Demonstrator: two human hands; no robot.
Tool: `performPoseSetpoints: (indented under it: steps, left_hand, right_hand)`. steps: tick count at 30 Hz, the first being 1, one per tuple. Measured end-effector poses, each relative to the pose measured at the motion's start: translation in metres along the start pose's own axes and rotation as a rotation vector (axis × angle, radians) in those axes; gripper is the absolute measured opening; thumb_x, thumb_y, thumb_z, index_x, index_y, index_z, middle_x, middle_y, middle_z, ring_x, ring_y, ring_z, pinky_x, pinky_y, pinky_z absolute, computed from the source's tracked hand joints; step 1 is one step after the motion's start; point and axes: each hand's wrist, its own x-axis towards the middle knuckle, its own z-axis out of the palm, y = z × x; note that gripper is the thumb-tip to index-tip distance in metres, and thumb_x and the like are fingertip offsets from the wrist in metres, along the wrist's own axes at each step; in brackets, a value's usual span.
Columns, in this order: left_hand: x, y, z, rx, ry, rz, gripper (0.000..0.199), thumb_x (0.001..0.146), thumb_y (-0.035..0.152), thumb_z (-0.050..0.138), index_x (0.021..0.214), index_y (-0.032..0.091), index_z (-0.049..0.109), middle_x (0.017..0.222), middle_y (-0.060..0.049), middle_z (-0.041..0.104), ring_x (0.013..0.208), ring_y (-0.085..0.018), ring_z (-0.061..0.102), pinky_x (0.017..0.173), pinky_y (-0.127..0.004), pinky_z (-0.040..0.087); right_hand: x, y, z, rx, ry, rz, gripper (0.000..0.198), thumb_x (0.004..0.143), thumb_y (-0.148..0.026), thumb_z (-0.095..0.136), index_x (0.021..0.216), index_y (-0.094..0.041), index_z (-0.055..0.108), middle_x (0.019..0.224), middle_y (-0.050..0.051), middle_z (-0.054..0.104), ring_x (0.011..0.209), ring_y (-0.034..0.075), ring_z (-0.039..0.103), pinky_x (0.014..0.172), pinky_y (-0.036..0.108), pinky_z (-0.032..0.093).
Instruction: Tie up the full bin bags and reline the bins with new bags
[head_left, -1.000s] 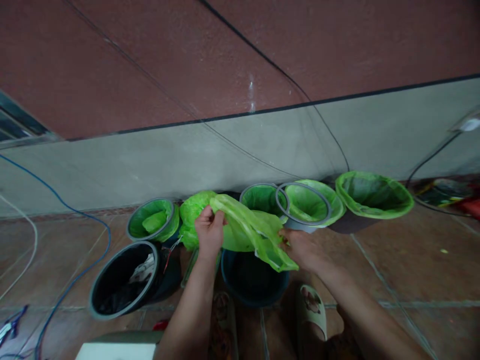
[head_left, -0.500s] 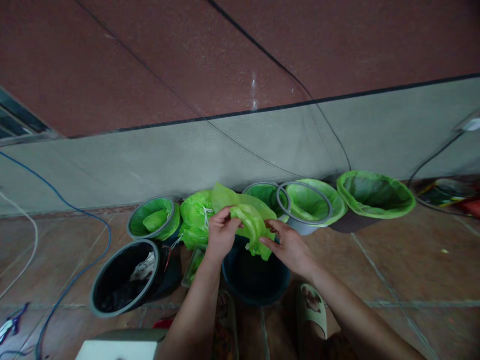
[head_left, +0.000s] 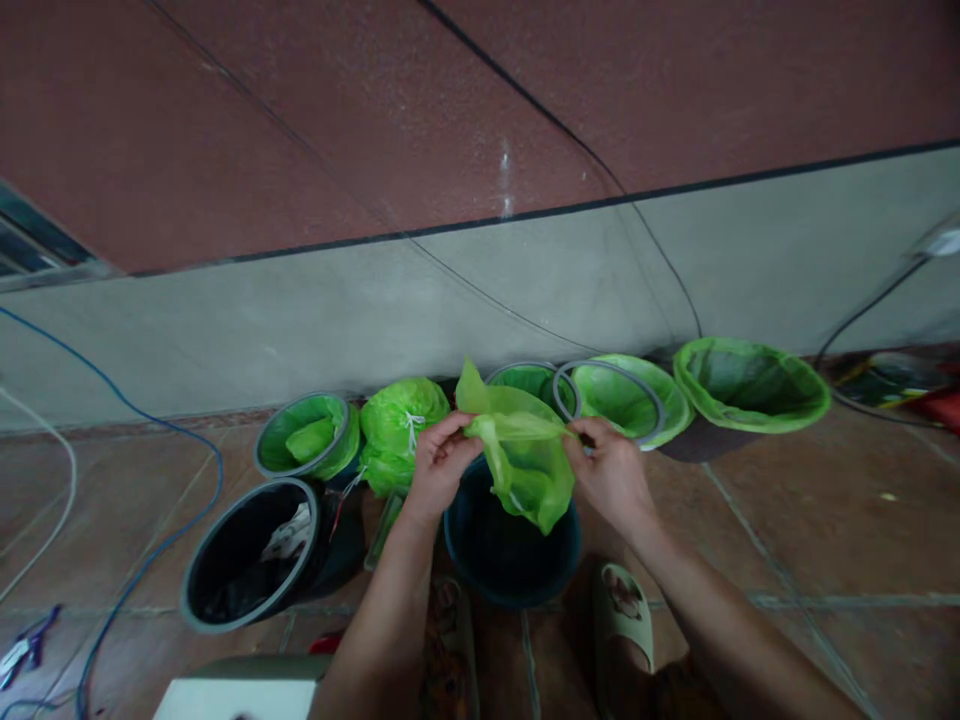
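A thin green plastic bag point(head_left: 529, 465) is stretched between my two hands. My left hand point(head_left: 444, 460) pinches its left edge, and my right hand point(head_left: 611, 470) grips the right edge. The bag hangs loosely over a dark blue bin point(head_left: 517, 570) that stands between my feet. The bin's far rim is hidden behind the bag. Just left of my left hand sits a full green bag point(head_left: 394, 430) tied with white string.
Along the wall stand a lined bin point(head_left: 300, 435) at left, a grey-rimmed bin point(head_left: 630, 400) and a brown bin point(head_left: 750, 390) with green liners at right. A black bin point(head_left: 251, 555) holds dark and white stuff. A blue cable point(head_left: 172, 515) crosses the floor.
My right hand has closed on the bag's edge and moved slightly right and up. The bag, bunched before, is now spread wider between my hands.
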Motion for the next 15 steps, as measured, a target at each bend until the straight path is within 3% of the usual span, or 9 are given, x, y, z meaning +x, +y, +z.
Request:
performPoseSetpoints:
  steps: [3, 7, 11, 15]
  left_hand:
    - [0.0, 0.006, -0.001, 0.087, -0.063, 0.08, 0.035, 0.072, 0.048, 0.076, 0.094, 0.02, 0.075, 0.091, -0.005, 0.068, 0.086, -0.02, 0.063, 0.079, -0.031, 0.051]
    - [-0.003, 0.006, 0.003, 0.217, -0.125, 0.079, 0.052, 0.071, 0.048, 0.078, 0.115, 0.023, 0.07, 0.115, -0.009, 0.064, 0.111, -0.026, 0.059, 0.099, -0.036, 0.046]
    - [-0.002, -0.015, 0.009, 0.202, 0.119, -0.001, 0.079, 0.065, 0.047, 0.084, 0.135, 0.026, 0.054, 0.142, -0.011, 0.05, 0.125, -0.027, 0.053, 0.102, -0.038, 0.046]
    - [-0.004, -0.039, 0.013, 0.147, 0.302, -0.263, 0.081, 0.067, 0.053, 0.082, 0.135, 0.024, 0.051, 0.134, -0.015, 0.058, 0.113, -0.029, 0.062, 0.087, -0.037, 0.053]
  right_hand:
    - [0.001, -0.001, -0.006, -0.006, 0.127, 0.002, 0.02, 0.088, -0.033, 0.049, 0.09, -0.02, 0.064, 0.092, 0.008, 0.071, 0.079, 0.02, 0.065, 0.075, 0.031, 0.046]
    - [-0.005, -0.005, -0.005, -0.01, 0.132, 0.033, 0.023, 0.089, -0.035, 0.047, 0.097, -0.02, 0.062, 0.083, 0.006, 0.071, 0.065, 0.018, 0.062, 0.066, 0.029, 0.045]
    - [-0.009, -0.01, -0.002, -0.016, 0.161, 0.036, 0.022, 0.088, -0.034, 0.047, 0.097, -0.021, 0.062, 0.079, 0.004, 0.071, 0.063, 0.018, 0.062, 0.065, 0.029, 0.044]
    - [-0.011, -0.016, -0.001, 0.01, 0.163, 0.022, 0.018, 0.086, -0.031, 0.047, 0.096, -0.024, 0.061, 0.081, 0.004, 0.071, 0.067, 0.018, 0.064, 0.067, 0.029, 0.046]
